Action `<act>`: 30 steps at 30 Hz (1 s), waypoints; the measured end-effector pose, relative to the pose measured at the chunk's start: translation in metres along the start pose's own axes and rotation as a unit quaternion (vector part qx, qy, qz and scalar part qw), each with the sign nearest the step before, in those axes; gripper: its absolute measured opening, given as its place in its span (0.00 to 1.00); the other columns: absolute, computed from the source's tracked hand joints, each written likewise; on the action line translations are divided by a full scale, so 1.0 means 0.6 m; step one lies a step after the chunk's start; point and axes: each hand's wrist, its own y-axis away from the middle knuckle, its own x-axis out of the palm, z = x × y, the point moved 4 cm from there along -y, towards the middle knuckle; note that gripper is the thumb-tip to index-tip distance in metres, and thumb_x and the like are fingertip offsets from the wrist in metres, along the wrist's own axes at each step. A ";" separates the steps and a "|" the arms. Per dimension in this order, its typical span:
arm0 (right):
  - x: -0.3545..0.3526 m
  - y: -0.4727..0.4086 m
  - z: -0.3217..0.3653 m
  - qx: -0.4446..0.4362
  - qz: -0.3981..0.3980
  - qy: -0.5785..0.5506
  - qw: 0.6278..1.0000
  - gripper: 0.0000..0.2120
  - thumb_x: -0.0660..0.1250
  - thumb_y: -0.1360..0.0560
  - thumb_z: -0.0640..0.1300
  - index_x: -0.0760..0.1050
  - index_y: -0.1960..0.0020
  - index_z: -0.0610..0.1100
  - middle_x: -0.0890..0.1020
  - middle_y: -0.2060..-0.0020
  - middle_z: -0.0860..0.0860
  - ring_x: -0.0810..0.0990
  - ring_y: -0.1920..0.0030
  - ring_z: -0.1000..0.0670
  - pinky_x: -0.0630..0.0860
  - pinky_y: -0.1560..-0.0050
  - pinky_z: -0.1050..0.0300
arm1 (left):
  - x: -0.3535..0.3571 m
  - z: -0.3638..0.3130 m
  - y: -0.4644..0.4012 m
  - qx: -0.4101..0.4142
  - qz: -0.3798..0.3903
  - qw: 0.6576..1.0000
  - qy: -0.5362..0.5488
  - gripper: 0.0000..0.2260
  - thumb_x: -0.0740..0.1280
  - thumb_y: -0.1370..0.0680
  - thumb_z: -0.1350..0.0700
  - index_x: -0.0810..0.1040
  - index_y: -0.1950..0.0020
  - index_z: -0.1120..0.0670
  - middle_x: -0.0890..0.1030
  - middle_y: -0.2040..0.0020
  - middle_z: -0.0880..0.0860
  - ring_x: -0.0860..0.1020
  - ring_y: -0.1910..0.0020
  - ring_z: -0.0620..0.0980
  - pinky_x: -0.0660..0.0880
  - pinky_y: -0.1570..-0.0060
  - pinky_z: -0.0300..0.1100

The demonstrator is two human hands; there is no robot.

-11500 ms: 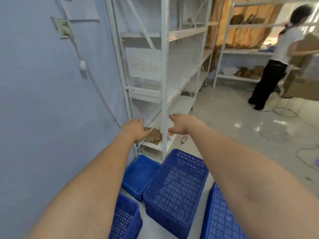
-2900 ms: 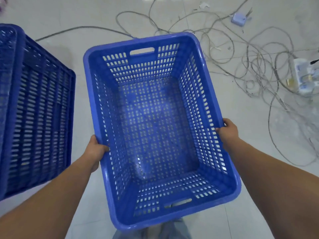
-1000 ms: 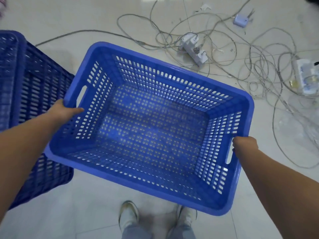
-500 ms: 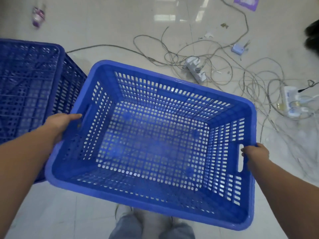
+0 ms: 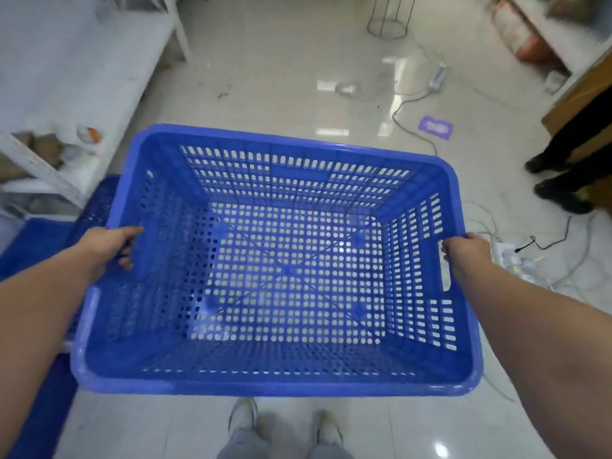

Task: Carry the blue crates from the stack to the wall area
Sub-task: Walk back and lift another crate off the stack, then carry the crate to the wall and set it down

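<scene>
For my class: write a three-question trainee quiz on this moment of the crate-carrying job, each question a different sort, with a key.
1. True or false: the blue crate holds cargo.
2. Which hand grips the handle slot on the crate's side nearer the cables: A left hand, B right hand?
3. Fill in: the white shelf rack stands on the carrier's ____ side.

Key: 1 false, it is empty; 2 B; 3 left.

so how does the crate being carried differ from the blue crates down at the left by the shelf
The carried crate is held off the floor, left hand and right hand gripping its end handles; the blue crates on the floor are untouched. The carried crate shows whole, its empty inside visible; the floor crates are mostly hidden behind it and blurred. Both are blue perforated plastic.
</scene>
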 end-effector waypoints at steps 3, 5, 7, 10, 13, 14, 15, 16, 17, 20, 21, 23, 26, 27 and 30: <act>-0.025 0.045 0.088 -0.040 0.015 0.002 0.999 0.12 0.65 0.33 0.35 0.76 0.50 0.42 0.77 0.62 0.43 0.74 0.63 0.44 0.72 0.57 0.54 | -0.070 -0.032 0.067 0.024 -0.011 0.998 0.055 0.17 0.61 0.19 0.56 0.62 0.67 0.56 0.60 0.85 0.48 0.57 0.89 0.46 0.60 0.83 0.30; -0.036 0.076 0.139 -0.064 0.020 -0.001 0.998 0.11 0.65 0.33 0.34 0.76 0.53 0.42 0.78 0.62 0.42 0.75 0.62 0.43 0.73 0.57 0.53 | -0.118 -0.050 0.113 0.039 -0.015 0.996 0.079 0.17 0.59 0.19 0.56 0.61 0.67 0.55 0.59 0.86 0.47 0.57 0.90 0.45 0.59 0.83 0.27; -0.039 0.111 0.188 -0.077 0.035 -0.007 0.996 0.10 0.64 0.34 0.33 0.77 0.54 0.41 0.78 0.63 0.42 0.74 0.63 0.43 0.73 0.58 0.52 | -0.168 -0.065 0.164 0.052 -0.018 0.995 0.087 0.18 0.58 0.18 0.56 0.59 0.68 0.54 0.59 0.86 0.47 0.57 0.90 0.44 0.58 0.83 0.26; -0.033 0.169 0.265 -0.101 0.063 -0.008 0.993 0.07 0.63 0.33 0.34 0.76 0.58 0.41 0.77 0.65 0.42 0.72 0.68 0.44 0.72 0.60 0.54 | -0.248 -0.083 0.240 0.062 -0.035 0.992 0.101 0.18 0.56 0.18 0.56 0.58 0.68 0.54 0.58 0.86 0.47 0.56 0.90 0.44 0.58 0.83 0.26; -0.015 0.234 0.342 -0.139 0.099 0.000 0.985 0.04 0.64 0.34 0.34 0.73 0.64 0.41 0.78 0.63 0.41 0.75 0.64 0.43 0.75 0.57 0.50 | -0.322 -0.087 0.324 0.061 -0.053 0.990 0.113 0.19 0.54 0.17 0.56 0.57 0.68 0.53 0.58 0.87 0.49 0.56 0.91 0.44 0.57 0.83 0.27; -0.005 0.256 0.368 -0.152 0.108 -0.002 0.982 0.06 0.64 0.34 0.33 0.71 0.66 0.42 0.78 0.63 0.41 0.76 0.63 0.42 0.77 0.56 0.49 | -0.347 -0.083 0.349 0.059 -0.064 0.989 0.116 0.19 0.54 0.17 0.56 0.57 0.68 0.53 0.58 0.87 0.50 0.57 0.91 0.44 0.57 0.83 0.27; 0.006 0.281 0.394 -0.165 0.117 0.005 0.979 0.08 0.64 0.34 0.33 0.70 0.68 0.43 0.79 0.64 0.40 0.76 0.63 0.42 0.77 0.55 0.48 | -0.373 -0.076 0.372 0.055 -0.075 0.988 0.123 0.19 0.53 0.17 0.56 0.57 0.68 0.53 0.58 0.87 0.50 0.57 0.91 0.44 0.57 0.83 0.27; 0.020 0.306 0.418 -0.175 0.126 0.007 0.976 0.09 0.64 0.34 0.32 0.69 0.69 0.43 0.78 0.66 0.41 0.76 0.64 0.42 0.77 0.55 0.49 | -0.397 -0.066 0.394 0.049 -0.085 0.986 0.131 0.19 0.53 0.17 0.56 0.57 0.68 0.53 0.58 0.87 0.50 0.56 0.91 0.44 0.57 0.83 0.27; 0.035 0.331 0.440 -0.189 0.137 0.009 0.972 0.10 0.64 0.34 0.31 0.69 0.69 0.44 0.77 0.68 0.41 0.75 0.66 0.43 0.76 0.56 0.50 | -0.422 -0.054 0.416 0.043 -0.096 0.985 0.140 0.19 0.53 0.17 0.56 0.57 0.68 0.53 0.58 0.87 0.50 0.56 0.91 0.44 0.57 0.84 0.27; 0.098 0.409 0.498 -0.223 0.182 0.028 0.957 0.11 0.62 0.33 0.30 0.66 0.68 0.44 0.75 0.70 0.41 0.72 0.71 0.44 0.72 0.59 0.52 | -0.494 -0.004 0.474 0.021 -0.134 0.977 0.165 0.19 0.54 0.17 0.56 0.56 0.68 0.53 0.58 0.87 0.49 0.56 0.90 0.45 0.58 0.83 0.29; 0.125 0.432 0.515 -0.239 0.197 0.043 0.950 0.11 0.62 0.34 0.30 0.66 0.68 0.44 0.75 0.70 0.40 0.71 0.72 0.45 0.72 0.61 0.53 | -0.515 0.015 0.494 0.015 -0.147 0.974 0.171 0.19 0.54 0.17 0.56 0.56 0.68 0.53 0.58 0.86 0.49 0.56 0.89 0.45 0.58 0.82 0.31; 0.183 0.480 0.541 -0.269 0.232 0.086 0.931 0.07 0.63 0.36 0.30 0.70 0.66 0.40 0.75 0.70 0.40 0.70 0.74 0.46 0.70 0.67 0.56 | -0.560 0.056 0.529 0.007 -0.177 0.967 0.181 0.19 0.55 0.17 0.56 0.57 0.68 0.53 0.58 0.85 0.48 0.57 0.88 0.45 0.59 0.78 0.36; 0.278 0.586 0.562 -0.308 0.282 0.151 0.896 0.04 0.64 0.38 0.34 0.75 0.64 0.38 0.76 0.70 0.41 0.72 0.78 0.42 0.72 0.73 0.58 | -0.632 0.128 0.570 -0.019 -0.210 0.955 0.207 0.19 0.55 0.17 0.56 0.58 0.68 0.54 0.59 0.84 0.48 0.57 0.87 0.45 0.57 0.72 0.41; 0.313 0.628 0.563 -0.324 0.300 0.158 0.883 0.04 0.65 0.38 0.34 0.75 0.64 0.38 0.75 0.71 0.42 0.73 0.78 0.42 0.74 0.72 0.57 | -0.659 0.154 0.581 -0.028 -0.221 0.951 0.216 0.19 0.55 0.17 0.56 0.58 0.68 0.54 0.58 0.84 0.48 0.57 0.87 0.46 0.57 0.72 0.41; 0.412 0.760 0.546 -0.339 0.330 0.148 0.869 0.02 0.63 0.37 0.31 0.72 0.66 0.36 0.73 0.73 0.40 0.71 0.75 0.45 0.73 0.63 0.53 | -0.745 0.232 0.601 -0.042 -0.264 0.932 0.244 0.19 0.55 0.17 0.57 0.58 0.68 0.54 0.58 0.84 0.48 0.57 0.87 0.46 0.58 0.72 0.41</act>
